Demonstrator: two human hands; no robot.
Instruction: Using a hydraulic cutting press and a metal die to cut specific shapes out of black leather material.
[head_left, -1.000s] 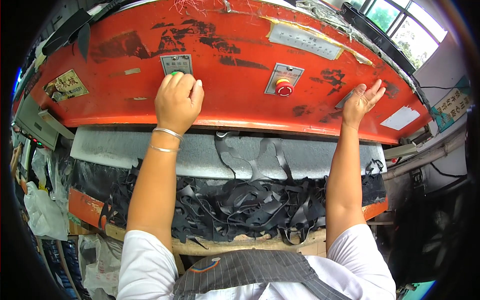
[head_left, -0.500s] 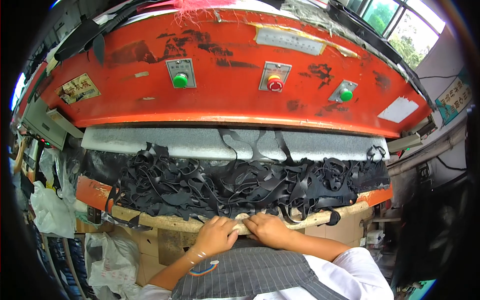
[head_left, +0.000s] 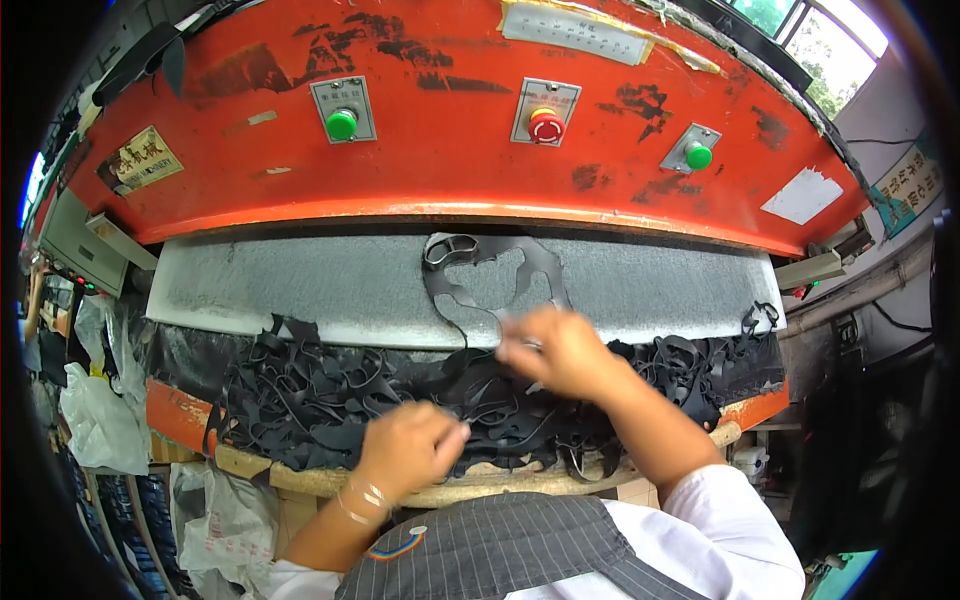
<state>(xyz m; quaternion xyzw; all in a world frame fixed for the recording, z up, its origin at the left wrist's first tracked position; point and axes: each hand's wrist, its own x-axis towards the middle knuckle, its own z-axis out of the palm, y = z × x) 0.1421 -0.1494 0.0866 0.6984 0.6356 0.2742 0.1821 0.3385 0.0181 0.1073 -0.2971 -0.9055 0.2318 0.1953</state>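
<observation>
My right hand (head_left: 565,355) reaches over the front edge of the pale grey cutting pad (head_left: 300,280), beside a black strip of sheet scrap (head_left: 540,270) with cut-out curves. Motion smears its fingers, so I cannot tell if they hold anything. At the strip's left end sits a small looped frame (head_left: 450,250) with a shiny edge, perhaps a cutting die. My left hand (head_left: 410,450), blurred too, hovers over the near side of the heap of black offcut strips (head_left: 310,395). Its fingers bend toward the right, and their grip is unclear.
Above the pad stands the red press head (head_left: 450,180), carrying green push buttons (head_left: 341,124) and a red stop button (head_left: 547,126). A worn, pale padded bar (head_left: 320,480) runs along the near edge. White plastic bags (head_left: 105,420) hang at left.
Both hands have left the near bar: the right moved forward to the pad, the left rose over the heap. More of the pad shows now, with the looped frame and strip on it.
</observation>
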